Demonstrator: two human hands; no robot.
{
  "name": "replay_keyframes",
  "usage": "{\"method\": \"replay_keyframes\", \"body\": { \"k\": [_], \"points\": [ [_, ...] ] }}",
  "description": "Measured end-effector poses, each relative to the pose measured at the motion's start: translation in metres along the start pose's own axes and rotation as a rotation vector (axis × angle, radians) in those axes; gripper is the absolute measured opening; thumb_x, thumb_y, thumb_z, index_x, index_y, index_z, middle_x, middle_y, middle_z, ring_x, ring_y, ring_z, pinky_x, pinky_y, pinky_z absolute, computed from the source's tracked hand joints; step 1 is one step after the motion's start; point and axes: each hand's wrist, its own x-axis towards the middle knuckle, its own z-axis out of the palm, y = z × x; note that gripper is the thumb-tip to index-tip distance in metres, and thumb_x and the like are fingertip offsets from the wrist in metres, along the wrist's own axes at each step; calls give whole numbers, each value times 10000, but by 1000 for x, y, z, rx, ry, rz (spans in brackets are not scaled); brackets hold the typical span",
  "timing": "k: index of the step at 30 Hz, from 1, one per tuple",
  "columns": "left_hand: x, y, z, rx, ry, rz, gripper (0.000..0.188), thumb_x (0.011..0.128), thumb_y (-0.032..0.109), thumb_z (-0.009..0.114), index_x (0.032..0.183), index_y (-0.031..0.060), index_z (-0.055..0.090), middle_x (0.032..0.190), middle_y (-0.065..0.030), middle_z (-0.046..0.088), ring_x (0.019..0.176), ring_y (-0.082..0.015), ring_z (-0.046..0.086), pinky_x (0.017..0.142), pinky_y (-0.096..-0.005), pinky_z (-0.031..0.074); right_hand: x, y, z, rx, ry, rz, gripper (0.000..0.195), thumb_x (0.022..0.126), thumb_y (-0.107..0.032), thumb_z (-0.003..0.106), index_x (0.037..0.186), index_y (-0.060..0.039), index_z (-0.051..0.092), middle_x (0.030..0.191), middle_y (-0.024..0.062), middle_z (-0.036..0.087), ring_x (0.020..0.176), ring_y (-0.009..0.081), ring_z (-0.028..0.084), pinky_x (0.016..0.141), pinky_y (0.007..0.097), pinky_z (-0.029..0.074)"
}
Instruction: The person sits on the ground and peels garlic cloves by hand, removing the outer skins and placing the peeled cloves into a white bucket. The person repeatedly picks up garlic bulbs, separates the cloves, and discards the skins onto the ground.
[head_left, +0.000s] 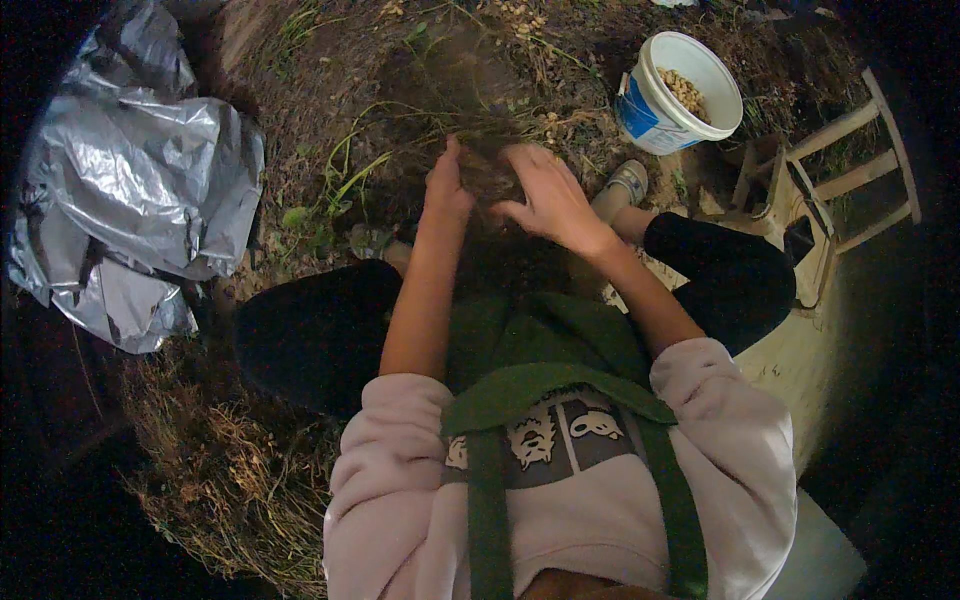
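Over a heap of uprooted peanut plants (352, 105), both my hands reach forward between my knees. My left hand (448, 184) is beside thin green-brown stems (427, 114), its thumb pointing away from me; whether its fingers close on a plant is hidden. My right hand (551, 191) is blurred, with thumb and fingers spread apart and nothing seen between them. Dark, tangled plant matter lies below and between the hands. Ahead and right, a white bucket (656, 112) with a blue side panel holds shelled-looking tan peanut pods (684, 94).
A crumpled silver tarp (150, 180) covers the left side. To the right is a wooden chair (855, 176) with a dark object on it. More pods (517, 19) lie on the plants ahead. Dry plants (240, 487) are piled behind my left knee.
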Motion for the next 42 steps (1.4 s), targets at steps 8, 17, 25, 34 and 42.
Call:
{"method": "replay_keyframes", "body": {
  "k": [8, 17, 25, 34, 42],
  "points": [
    [-49, -6, 14, 484, -482, 427, 412, 832, 276, 558, 1132, 11, 459, 1100, -137, 518, 985, -290, 527, 788, -407, 469, -32, 30, 48, 344, -168, 503, 398, 808, -313, 560, 1040, -2, 475, 762, 126, 598, 693, 258, 578, 579, 345, 443],
    [3, 11, -44, 376, -102, 130, 545, 780, 352, 610, 1142, -11, 424, 1048, -151, 514, 989, -298, 529, 756, -386, 474, -23, 52, 25, 1544, -34, 1160, 256, 916, -288, 404, 868, -50, 487, 763, 34, 539, 585, 101, 476, 395, 227, 348],
    [-13, -35, -22, 183, -568, -247, 481, 846, 411, 495, 1111, 9, 512, 1046, -96, 558, 935, -237, 526, 785, -391, 434, -46, 28, 81, 1699, -162, 1124, 311, 875, -347, 475, 1115, -153, 435, 908, 47, 551, 688, 188, 571, 547, 327, 473],
    [-2, -33, -23, 228, -139, -141, 335, 850, 297, 520, 1042, 23, 497, 901, -111, 581, 795, -237, 565, 633, -394, 481, -26, 48, 26, 342, -209, 511, 311, 841, -325, 525, 955, -37, 548, 862, 131, 572, 752, 266, 575, 652, 351, 456],
    [14, -49, -27, 326, 23, -102, 355, 764, 268, 642, 948, -11, 521, 896, -125, 577, 796, -247, 577, 590, -404, 489, -31, 31, 49, 248, -223, 174, 301, 767, -232, 593, 1002, -73, 495, 901, 167, 546, 859, 352, 538, 702, 429, 454]
  ]
}}
